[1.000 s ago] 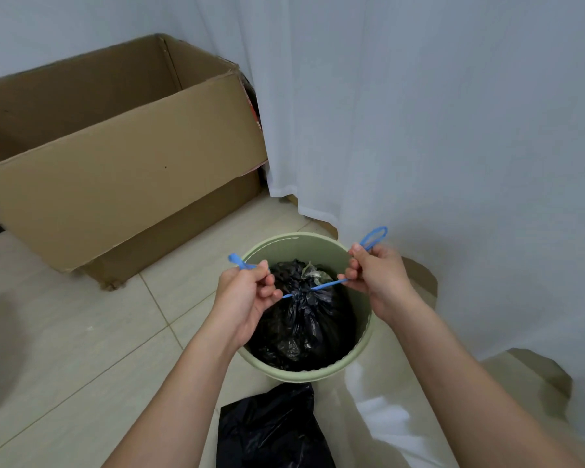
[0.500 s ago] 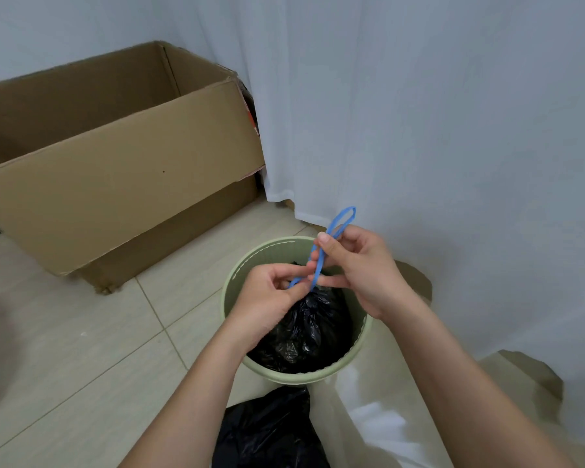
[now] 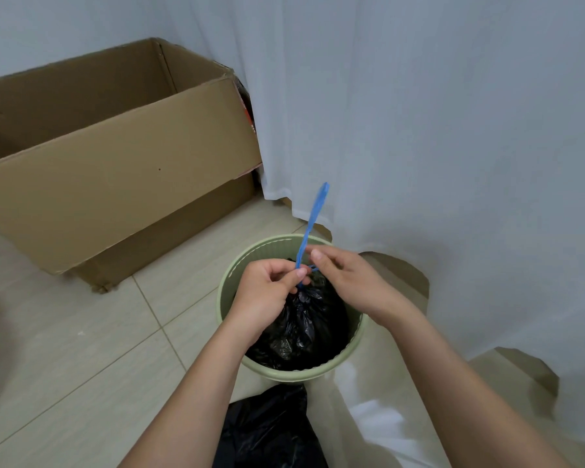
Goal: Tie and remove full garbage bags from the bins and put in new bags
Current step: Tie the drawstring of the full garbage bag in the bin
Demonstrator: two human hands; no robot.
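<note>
Noted at inspection: left hand (image 3: 267, 292) and right hand (image 3: 341, 278) both over the mouth of the green bin (image 3: 227, 298), each pinching the blue drawstring (image 3: 313, 217) just above the gathered neck of the full black bag (image 3: 304, 325). Left thumb and forefinger closed on the string close to the neck; right fingers curled round the string beside them, one loop standing up clear of the hands. Knot judged unfinished; whether a first turn had been drawn tight could not be told, the crossing being hidden between the fingers. Risks judged from here: slip of the thin string through the pinch, letting the neck reopen; a loose knot giving way on lifting, spilling contents into the bin; too hard a pull tearing the thin film at the drawstring channel; bin tipping on the tiled floor (image 3: 81, 366) if lifted with nothing steadying it. Containers: green bin holding the black bag, seated inside, well filled, contents not visible. Large cardboard box (image 3: 115, 184) to the left, open-topped, interior shown bare as far as visible. Further black bag material (image 3: 267, 430) lying on the floor just in front of the bin, possibly the replacement. White curtain (image 3: 419, 130) hanging behind the bin.
</note>
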